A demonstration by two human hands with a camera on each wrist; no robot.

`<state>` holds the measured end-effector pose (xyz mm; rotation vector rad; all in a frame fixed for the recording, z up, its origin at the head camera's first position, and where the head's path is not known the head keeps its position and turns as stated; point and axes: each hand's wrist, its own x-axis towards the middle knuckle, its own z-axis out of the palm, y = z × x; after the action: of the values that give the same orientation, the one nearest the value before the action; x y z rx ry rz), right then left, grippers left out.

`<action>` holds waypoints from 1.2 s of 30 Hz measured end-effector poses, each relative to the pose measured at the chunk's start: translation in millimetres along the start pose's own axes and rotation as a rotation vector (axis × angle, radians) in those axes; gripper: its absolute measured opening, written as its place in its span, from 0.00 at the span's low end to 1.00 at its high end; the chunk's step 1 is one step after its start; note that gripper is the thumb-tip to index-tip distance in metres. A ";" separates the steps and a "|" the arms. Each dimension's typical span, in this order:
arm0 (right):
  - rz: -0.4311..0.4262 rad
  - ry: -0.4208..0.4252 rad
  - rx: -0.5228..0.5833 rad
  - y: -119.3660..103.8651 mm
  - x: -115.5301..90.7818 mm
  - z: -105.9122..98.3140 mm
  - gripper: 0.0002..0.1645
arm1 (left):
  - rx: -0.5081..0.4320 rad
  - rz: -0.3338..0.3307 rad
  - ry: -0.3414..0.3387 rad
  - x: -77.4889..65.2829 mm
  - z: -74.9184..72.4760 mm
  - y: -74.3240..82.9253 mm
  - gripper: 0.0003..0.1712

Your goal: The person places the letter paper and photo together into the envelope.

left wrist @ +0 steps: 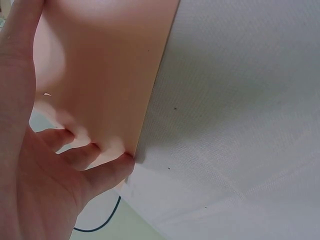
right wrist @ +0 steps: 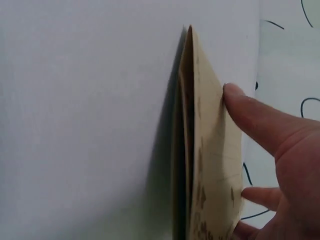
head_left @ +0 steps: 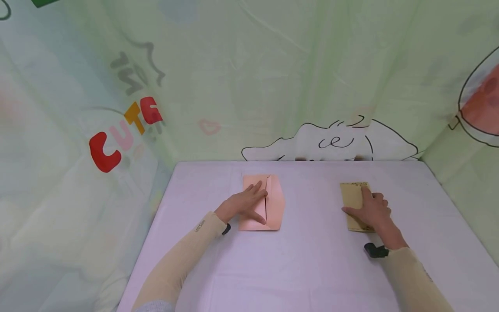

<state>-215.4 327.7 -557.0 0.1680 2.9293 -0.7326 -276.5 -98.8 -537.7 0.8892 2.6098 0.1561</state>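
Observation:
A pink paper envelope (head_left: 274,203) lies on the table left of centre, a slit running down its face. My left hand (head_left: 247,201) rests on it, fingers spread and fairly straight. In the left wrist view, fingertips touch the envelope (left wrist: 110,85) near one edge. To the right is a tan folded paper card (head_left: 352,197) with dark brown marks along its border. My right hand (head_left: 374,212) holds it from above, thumb at the left edge and fingers towards the top and right. The right wrist view shows the layered edge of the card (right wrist: 215,150).
A pale lilac cloth covers the table (head_left: 304,268). Behind it hangs a green printed curtain (head_left: 234,86) with drawings and coloured letters. The table's back edge lies just beyond both paper things. Each wrist carries a small black camera (head_left: 376,250).

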 end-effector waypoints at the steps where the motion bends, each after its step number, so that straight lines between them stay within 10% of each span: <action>1: -0.009 -0.011 0.013 3.4 1.6 -0.5 0.67 | -0.001 0.000 -0.002 0.2 0.4 0.1 0.57; 10: -0.088 0.001 0.216 31.0 6.3 -9.4 0.31 | 0.004 -0.005 -0.007 -0.7 -1.9 1.9 0.57; 36: -0.050 0.002 0.395 9.3 -0.7 -8.5 0.31 | -0.024 0.005 -0.004 -2.3 -1.6 2.7 0.55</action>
<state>-214.3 339.8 -553.7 0.1297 2.7637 -1.3124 -273.9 -98.0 -534.9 0.8864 2.5967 0.1860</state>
